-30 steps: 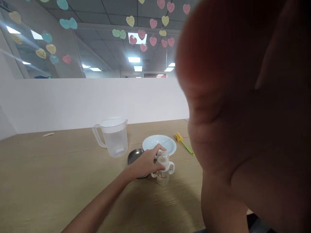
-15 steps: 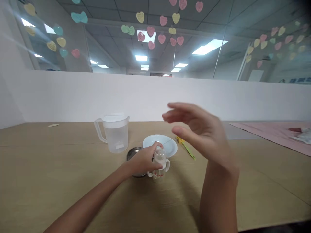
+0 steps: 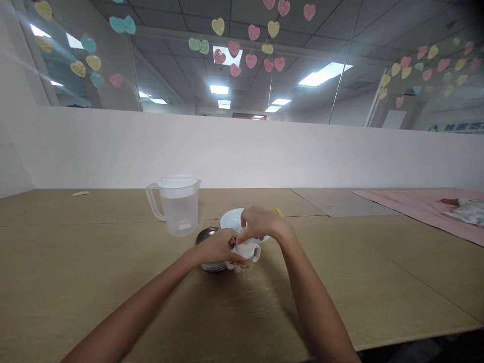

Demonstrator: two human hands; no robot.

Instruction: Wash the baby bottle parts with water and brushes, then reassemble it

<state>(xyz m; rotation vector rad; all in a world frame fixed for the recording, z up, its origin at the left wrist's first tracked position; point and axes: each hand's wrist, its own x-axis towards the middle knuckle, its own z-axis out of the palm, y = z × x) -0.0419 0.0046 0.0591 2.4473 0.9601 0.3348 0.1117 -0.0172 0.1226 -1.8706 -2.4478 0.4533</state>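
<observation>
A baby bottle (image 3: 245, 252) with two white side handles and red print stands upright near the middle of the table. My left hand (image 3: 217, 248) is wrapped round the bottle's left side, below its top. From above and the right, my right hand (image 3: 260, 223) closes its fingers round the clear cap (image 3: 241, 231), which they largely hide. Just behind the left hand sits a round metal bowl (image 3: 206, 234), partly covered by that hand. A white bowl (image 3: 230, 218) lies behind the bottle, its right part hidden by my right hand.
A clear lidded pitcher (image 3: 180, 209) stands behind and left of the bottle. The yellow end of a brush-like tool (image 3: 279, 212) shows past my right wrist. A pink cloth (image 3: 408, 206) lies far right, and a white wall (image 3: 242, 151) closes off the back.
My right hand has come down and left from the air, open before, onto the bottle's cap. My left hand still holds the bottle. The view has shifted slightly.
</observation>
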